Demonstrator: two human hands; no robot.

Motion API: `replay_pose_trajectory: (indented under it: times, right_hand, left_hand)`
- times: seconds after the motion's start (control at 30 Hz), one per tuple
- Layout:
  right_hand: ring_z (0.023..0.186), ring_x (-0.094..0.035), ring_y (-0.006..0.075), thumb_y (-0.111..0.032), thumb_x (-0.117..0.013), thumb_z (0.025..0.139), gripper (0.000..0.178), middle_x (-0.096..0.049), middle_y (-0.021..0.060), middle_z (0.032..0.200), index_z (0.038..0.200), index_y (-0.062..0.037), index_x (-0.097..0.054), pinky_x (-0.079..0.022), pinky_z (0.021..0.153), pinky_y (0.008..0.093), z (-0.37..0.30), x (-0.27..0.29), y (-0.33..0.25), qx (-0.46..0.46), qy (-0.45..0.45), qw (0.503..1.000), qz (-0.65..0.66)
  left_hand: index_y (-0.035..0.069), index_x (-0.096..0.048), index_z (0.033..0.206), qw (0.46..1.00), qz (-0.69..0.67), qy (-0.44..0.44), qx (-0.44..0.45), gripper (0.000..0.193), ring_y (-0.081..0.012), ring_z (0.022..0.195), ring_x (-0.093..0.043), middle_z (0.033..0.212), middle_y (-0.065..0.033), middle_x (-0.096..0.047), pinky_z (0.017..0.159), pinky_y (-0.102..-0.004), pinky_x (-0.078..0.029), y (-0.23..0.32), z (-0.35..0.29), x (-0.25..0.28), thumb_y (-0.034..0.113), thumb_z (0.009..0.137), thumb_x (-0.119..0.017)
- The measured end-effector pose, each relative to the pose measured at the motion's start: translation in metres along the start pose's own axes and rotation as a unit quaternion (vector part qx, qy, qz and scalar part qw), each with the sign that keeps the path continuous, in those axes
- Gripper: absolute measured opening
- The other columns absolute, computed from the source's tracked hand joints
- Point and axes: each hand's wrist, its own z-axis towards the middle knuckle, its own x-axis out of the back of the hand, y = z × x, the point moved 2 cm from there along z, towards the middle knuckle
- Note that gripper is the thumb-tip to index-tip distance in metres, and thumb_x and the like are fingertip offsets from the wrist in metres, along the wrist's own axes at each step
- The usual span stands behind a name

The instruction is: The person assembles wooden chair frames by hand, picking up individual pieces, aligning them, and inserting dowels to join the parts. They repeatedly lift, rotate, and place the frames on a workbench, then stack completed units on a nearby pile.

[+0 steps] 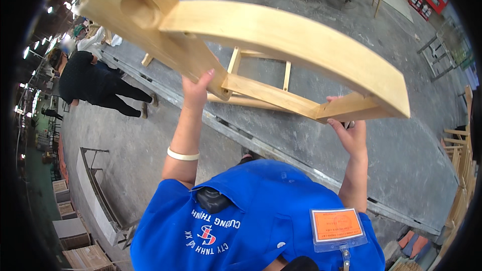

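Note:
A pale wooden frame [296,32] is raised above the grey worktable, tilted across my view. It has a curved rail, a wide board with a round recess [139,8] at the upper left, and straight rails closing its lower side. My left hand [197,88] is closed on the edge of the wide board near its lower end. At the right lower corner my right hand [351,133] grips the frame, thumb on the near side, its other fingers partly hidden. Slimmer wooden rails [287,75] show through the opening; I cannot tell whether they join the held frame.
The grey worktable [396,155] runs diagonally in front of me, with a metal near edge. A person in dark clothes [95,83] bends over at the left. A metal-legged bench [93,190] and stacked boxes [70,231] stand lower left. Wooden parts [459,155] lean at the far right.

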Motion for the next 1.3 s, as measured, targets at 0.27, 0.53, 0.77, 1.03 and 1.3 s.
replay_pose_trajectory:
  times: [0.27,0.53,0.77,1.03,1.3]
  right_hand:
    - [0.1,-0.057,0.0208,0.007,-0.068,0.072,0.042,-0.059,0.0104,0.109,0.112,-0.0039,-0.058,-0.046,0.086,0.028,0.007,-0.012,0.059,0.074,0.14,0.987,-0.018]
    - [0.112,-0.054,0.0277,0.0,-0.065,0.08,0.039,-0.055,0.0143,0.121,0.118,-0.0052,-0.056,-0.045,0.094,0.0335,0.032,-0.036,0.088,0.122,0.18,0.969,-0.116]
    - [0.115,-0.05,0.0223,-0.005,-0.058,0.089,0.04,-0.051,0.0119,0.126,0.128,-0.0034,-0.048,-0.043,0.096,0.0327,0.033,-0.051,0.126,0.098,0.201,0.974,-0.043]
    - [0.108,-0.055,0.0226,-0.005,-0.06,0.088,0.039,-0.054,0.0127,0.122,0.126,-0.0034,-0.05,-0.047,0.091,0.032,0.034,-0.016,0.124,0.098,0.25,0.958,-0.1]
    - [0.092,-0.058,0.0208,-0.003,-0.056,0.089,0.039,-0.051,0.0134,0.117,0.128,-0.0054,-0.049,-0.052,0.079,0.0275,0.06,0.034,0.132,0.234,0.248,0.938,-0.066]
  left_hand:
    - [0.005,-0.046,0.121,0.983,0.142,-0.095,-0.068,0.048,-0.0206,0.115,-0.048,0.124,-0.0098,-0.049,0.099,-0.0354,-0.04,-0.019,0.011,-0.002,0.003,0.078,-0.067]
    - [0.011,-0.045,0.114,0.921,0.262,-0.118,-0.264,0.051,-0.0288,0.114,-0.048,0.124,-0.0158,-0.048,0.096,-0.0363,-0.04,-0.003,0.031,-0.035,-0.001,0.071,-0.07]
    - [0.009,-0.053,0.108,0.887,0.305,-0.144,-0.315,0.037,-0.0359,0.113,-0.05,0.124,-0.0179,-0.05,0.095,-0.0393,-0.041,0.023,0.034,-0.068,0.005,0.073,-0.064]
    - [0.012,-0.046,0.113,0.857,0.324,-0.142,-0.375,0.059,-0.0326,0.109,-0.055,0.124,-0.0163,-0.051,0.089,-0.0373,-0.048,-0.007,0.045,-0.065,0.004,0.065,-0.08]
    - [0.013,-0.044,0.112,0.79,0.375,-0.218,-0.434,0.052,-0.0401,0.117,-0.05,0.127,-0.0174,-0.052,0.094,-0.0417,-0.048,-0.025,0.078,-0.076,0.019,0.072,-0.077]
